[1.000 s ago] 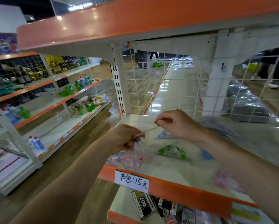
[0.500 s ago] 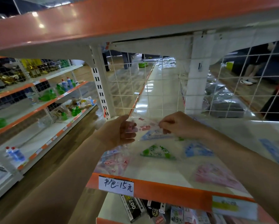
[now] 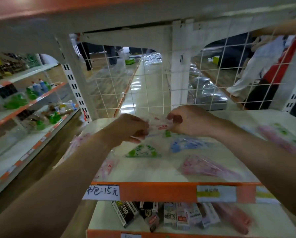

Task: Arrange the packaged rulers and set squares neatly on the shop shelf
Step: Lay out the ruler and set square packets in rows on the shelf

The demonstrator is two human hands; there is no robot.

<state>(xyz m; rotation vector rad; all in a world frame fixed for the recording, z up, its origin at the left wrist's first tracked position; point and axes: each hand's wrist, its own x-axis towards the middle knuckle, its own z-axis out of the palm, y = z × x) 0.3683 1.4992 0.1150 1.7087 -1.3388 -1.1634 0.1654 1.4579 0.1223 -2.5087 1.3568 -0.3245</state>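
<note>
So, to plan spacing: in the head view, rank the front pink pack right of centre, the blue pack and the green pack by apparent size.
Largest: pink pack, though it lies nearest the camera.
Then blue pack and green pack: much alike, left unranked.
</note>
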